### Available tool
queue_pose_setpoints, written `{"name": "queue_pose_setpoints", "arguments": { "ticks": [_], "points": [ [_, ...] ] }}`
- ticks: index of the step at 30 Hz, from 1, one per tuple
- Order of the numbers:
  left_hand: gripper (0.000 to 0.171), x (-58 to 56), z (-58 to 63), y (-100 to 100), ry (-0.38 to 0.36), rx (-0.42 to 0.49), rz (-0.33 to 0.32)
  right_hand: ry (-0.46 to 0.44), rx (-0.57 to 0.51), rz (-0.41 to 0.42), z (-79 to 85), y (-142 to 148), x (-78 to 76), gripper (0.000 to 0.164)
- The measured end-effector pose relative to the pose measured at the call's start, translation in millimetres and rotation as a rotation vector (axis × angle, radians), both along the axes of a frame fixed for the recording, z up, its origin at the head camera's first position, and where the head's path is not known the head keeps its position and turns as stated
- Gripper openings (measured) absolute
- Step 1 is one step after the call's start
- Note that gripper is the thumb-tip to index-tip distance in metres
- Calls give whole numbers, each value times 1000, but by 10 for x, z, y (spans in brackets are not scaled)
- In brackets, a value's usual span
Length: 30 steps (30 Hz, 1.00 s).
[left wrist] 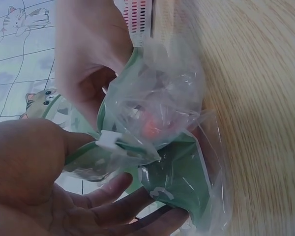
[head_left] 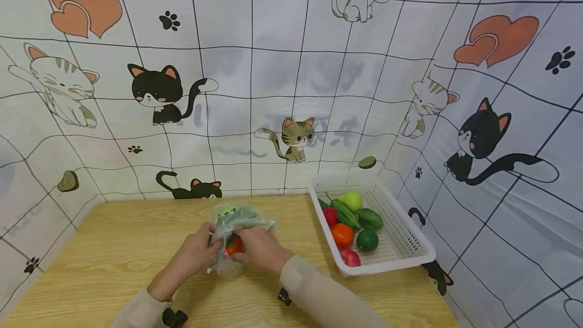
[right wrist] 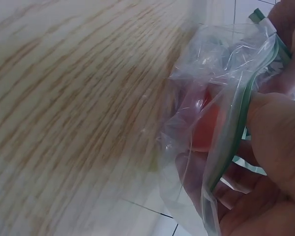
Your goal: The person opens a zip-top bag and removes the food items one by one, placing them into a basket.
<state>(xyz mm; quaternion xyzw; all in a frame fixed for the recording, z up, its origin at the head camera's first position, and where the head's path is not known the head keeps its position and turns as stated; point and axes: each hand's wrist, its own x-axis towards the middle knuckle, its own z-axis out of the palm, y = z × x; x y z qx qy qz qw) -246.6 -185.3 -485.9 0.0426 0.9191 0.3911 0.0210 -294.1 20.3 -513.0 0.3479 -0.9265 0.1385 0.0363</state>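
Note:
A clear zip bag (head_left: 243, 215) with green print and a green zip strip (right wrist: 242, 110) lies on the table in front of me. My left hand (head_left: 197, 252) grips the bag's left edge near its white slider (left wrist: 109, 139), with the fingers behind the green printed panel (left wrist: 179, 169). Inside the bag's mouth, my right hand (head_left: 265, 248) holds a red-orange tomato (head_left: 234, 244) between thumb and fingers. Through the plastic the tomato shows as a blurred red patch in the left wrist view. The right wrist view has the fingertips (right wrist: 191, 164) just under it, within the clear film.
To the right stands a white perforated basket (head_left: 412, 261). It holds green cucumbers (head_left: 344, 214), a light green round fruit (head_left: 352, 200), a dark green round one (head_left: 367, 240), an orange tomato (head_left: 342, 236) and a pinkish-red piece (head_left: 350, 257). A cat-print curtain (head_left: 227, 80) surrounds the wooden table (head_left: 123, 232).

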Motion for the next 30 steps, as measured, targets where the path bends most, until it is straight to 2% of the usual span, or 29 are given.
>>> {"name": "queue_pose_setpoints", "arguments": {
  "ticks": [8, 14, 19, 23, 30],
  "points": [
    [21, 10, 13, 38, -3, -26, -2, -37, -36, 10, -62, 6, 0, 71],
    [32, -13, 29, 56, -28, -17, -21, -52, -91, 29, -79, 13, -24, 75],
    [29, -33, 12, 73, 7, -52, -13, -70, -103, 29, -37, 21, -8, 76],
    [30, -43, 1, 86, 13, -80, -1, -45, -82, 23, 0, 31, 21, 75],
    [40, -54, 7, 89, 35, -117, -3, 54, -28, 22, 108, 81, 99, 72]
  ]
}}
